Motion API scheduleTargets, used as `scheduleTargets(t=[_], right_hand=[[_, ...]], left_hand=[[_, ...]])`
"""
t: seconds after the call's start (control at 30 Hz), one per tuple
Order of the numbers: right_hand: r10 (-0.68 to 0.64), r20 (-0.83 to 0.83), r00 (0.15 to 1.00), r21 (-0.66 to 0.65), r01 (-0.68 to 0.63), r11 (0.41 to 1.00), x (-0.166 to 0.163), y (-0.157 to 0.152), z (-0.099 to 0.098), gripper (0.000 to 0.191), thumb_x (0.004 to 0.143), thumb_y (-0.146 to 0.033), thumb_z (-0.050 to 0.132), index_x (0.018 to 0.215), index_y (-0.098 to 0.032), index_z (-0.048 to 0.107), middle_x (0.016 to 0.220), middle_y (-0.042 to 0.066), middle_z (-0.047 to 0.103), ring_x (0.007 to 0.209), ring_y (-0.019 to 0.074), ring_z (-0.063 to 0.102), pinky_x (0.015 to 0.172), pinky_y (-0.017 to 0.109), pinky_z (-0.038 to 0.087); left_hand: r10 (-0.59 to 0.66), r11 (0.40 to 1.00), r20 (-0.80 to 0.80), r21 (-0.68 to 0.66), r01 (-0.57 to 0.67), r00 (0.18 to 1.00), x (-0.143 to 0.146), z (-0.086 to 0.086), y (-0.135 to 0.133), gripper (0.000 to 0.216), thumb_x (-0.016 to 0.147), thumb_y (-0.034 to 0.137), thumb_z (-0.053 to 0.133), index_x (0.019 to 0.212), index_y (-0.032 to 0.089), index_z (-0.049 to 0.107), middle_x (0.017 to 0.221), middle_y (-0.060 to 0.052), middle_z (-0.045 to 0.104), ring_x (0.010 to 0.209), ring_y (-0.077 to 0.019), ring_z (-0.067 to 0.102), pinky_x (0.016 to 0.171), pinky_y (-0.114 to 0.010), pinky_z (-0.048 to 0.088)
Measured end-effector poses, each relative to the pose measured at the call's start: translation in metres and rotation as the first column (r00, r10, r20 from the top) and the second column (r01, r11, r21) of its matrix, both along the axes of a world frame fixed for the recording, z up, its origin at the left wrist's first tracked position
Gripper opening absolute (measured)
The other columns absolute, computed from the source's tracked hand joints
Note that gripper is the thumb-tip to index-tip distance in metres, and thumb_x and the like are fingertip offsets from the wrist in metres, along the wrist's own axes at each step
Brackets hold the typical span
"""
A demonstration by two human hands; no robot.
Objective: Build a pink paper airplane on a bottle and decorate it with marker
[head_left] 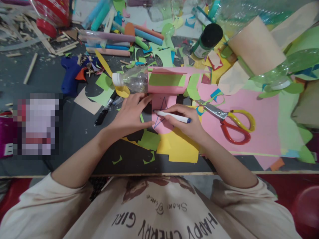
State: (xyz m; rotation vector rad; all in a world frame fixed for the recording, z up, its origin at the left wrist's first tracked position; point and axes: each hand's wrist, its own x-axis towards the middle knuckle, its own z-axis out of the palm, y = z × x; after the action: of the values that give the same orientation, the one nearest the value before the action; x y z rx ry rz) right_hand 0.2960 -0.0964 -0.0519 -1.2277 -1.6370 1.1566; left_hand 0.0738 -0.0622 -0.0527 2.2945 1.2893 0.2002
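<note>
Beneath the flat, spread left hand [129, 114] lies a small pink paper scrap [166, 102], the right hand [190, 126] pinching a white blue-capped marker [171, 116] on it, red-and-yellow scissors [234, 124] near its right.

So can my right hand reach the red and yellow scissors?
Probably yes: the red and yellow handled scissors lie uncovered beside the right hand on pink paper, though it grips a white marker.

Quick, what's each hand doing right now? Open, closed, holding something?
Left hand: open, pressed flat on the pink paper.
Right hand: closed, holding the marker, tip on the pink paper.
</note>
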Motion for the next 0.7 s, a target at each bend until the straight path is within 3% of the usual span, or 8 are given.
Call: scheduleTargets(t=[0.13, 0.43, 0.7], right_hand=[[0.001, 0.002, 1.000, -0.033, -0.001, 0.999, 0.003, 0.001, 0.002, 0.008, 0.083, -0.029, 0.070, 0.084, -0.023, 0.074, 0.085, 0.003, 0.079, 0.078, 0.0180, 0.071, 0.072, 0.031, 0.054], [-0.017, -0.002, 1.000, -0.154, 0.016, 0.988, 0.012, 0.003, 0.006, 0.010, 0.075, -0.029, 0.067, 0.069, -0.021, 0.066, 0.064, 0.000, 0.067, 0.059, 0.0144, 0.059, 0.054, 0.027, 0.043], [0.019, -0.042, 0.999, -0.254, -0.029, 0.967, 0.022, 0.006, 0.014, 0.012, 0.070, -0.027, 0.068, 0.060, -0.021, 0.065, 0.061, 0.002, 0.071, 0.061, 0.0158, 0.063, 0.056, 0.027, 0.045]], left_hand=[[-0.001, 1.000, -0.002, -0.011, 0.001, 1.000, 0.000, 0.000, 0.000, 0.081, 0.081, 0.049, 0.069, 0.151, 0.022, 0.041, 0.141, -0.015, 0.050, 0.131, -0.0377, 0.044, 0.113, -0.053, 0.034], [0.013, 1.000, 0.003, -0.023, -0.013, 1.000, 0.000, 0.000, 0.000, 0.080, 0.081, 0.048, 0.068, 0.152, 0.023, 0.040, 0.141, -0.015, 0.050, 0.132, -0.0377, 0.044, 0.114, -0.053, 0.035], [0.034, 0.999, -0.023, -0.034, -0.035, 0.999, 0.001, 0.002, 0.000, 0.081, 0.079, 0.047, 0.071, 0.151, 0.025, 0.041, 0.144, -0.013, 0.049, 0.135, -0.0385, 0.043, 0.116, -0.055, 0.034]])
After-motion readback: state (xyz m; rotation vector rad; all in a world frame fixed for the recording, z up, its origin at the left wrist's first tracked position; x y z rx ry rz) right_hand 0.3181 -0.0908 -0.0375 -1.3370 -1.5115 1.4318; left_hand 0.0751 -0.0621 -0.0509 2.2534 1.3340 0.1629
